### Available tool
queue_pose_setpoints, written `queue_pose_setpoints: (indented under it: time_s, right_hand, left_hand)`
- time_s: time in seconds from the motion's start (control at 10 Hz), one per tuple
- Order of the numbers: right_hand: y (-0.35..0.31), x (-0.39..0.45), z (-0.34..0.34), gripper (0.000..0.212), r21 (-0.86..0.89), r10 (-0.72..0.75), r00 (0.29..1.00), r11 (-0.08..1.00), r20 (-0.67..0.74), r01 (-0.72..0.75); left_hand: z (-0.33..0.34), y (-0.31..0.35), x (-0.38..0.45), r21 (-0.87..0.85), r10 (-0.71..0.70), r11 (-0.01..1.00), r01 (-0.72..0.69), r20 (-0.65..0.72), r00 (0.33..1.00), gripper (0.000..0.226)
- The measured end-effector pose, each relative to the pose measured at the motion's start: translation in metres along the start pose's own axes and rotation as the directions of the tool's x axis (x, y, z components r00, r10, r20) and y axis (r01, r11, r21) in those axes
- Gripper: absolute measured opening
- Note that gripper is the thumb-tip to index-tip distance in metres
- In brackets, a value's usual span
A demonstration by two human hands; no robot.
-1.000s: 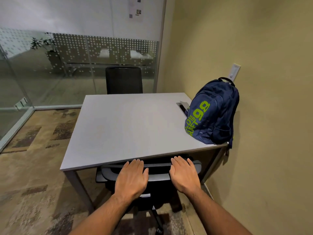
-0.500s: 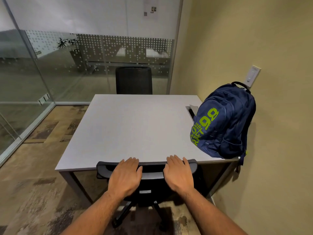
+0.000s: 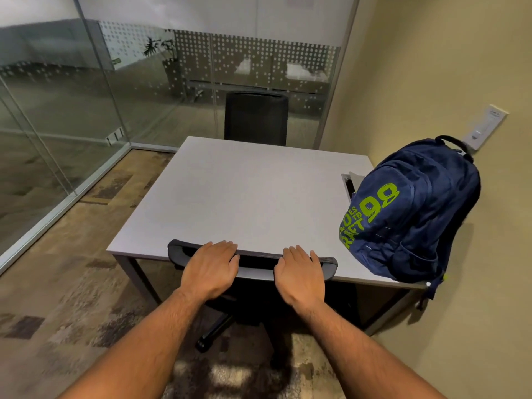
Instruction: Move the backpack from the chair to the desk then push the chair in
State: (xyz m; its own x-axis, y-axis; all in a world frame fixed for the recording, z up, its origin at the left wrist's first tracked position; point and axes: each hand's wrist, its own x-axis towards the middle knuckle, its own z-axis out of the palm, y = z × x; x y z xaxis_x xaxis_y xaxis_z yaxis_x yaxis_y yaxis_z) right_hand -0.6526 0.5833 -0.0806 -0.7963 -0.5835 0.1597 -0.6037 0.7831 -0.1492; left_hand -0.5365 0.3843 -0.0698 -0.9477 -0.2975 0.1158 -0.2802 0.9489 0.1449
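At the corner of a glass-walled room: grey table (image 3: 244, 197) beside a beige wall (image 3: 431, 67).
Backpack (image 3: 417, 214) stands on its right edge; left hand (image 3: 211, 269) and right hand (image 3: 300, 273) lie flat, fingers extended, on the chair (image 3: 178, 251) back.

Both hands, left hand (image 3: 211, 270) and right hand (image 3: 300, 273), rest on the chair (image 3: 256, 259) back, apparently gripping; backpack (image 3: 411, 211) sits on desk (image 3: 244, 197).

The navy backpack (image 3: 414, 214) carries a large lime-green "98" on its front, with smaller green lettering beside it, partly folded and worn, of which only "ES" and "ED" read clearly.
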Motion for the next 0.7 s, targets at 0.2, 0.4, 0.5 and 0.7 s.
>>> queue_pose_setpoints:
  time_s: [0.2,0.4,0.5,0.7]
  right_hand:
    - [0.001,0.001,-0.003,0.051,-0.020,-0.014,1.000,1.000,0.000,0.014]
    - [-0.002,-0.001,-0.011,0.044,-0.006,-0.015,0.999,1.000,0.030,0.015]
    - [-0.004,-0.004,-0.015,0.040,-0.039,-0.027,0.996,0.999,0.087,0.030]
    - [-0.022,0.014,-0.038,0.058,0.034,0.017,0.992,0.999,0.122,-0.021]
  left_hand:
    - [-0.003,0.000,0.003,0.016,0.001,1.000,-0.002,0.038,0.999,0.057]
    - [-0.011,0.000,0.004,-0.009,0.024,1.000,-0.023,0.108,0.994,0.059]
    - [-0.019,-0.001,0.006,-0.060,0.031,0.998,-0.020,0.197,0.980,0.061]
    - [-0.059,-0.015,0.027,-0.117,0.086,0.991,-0.071,0.128,0.988,0.064]
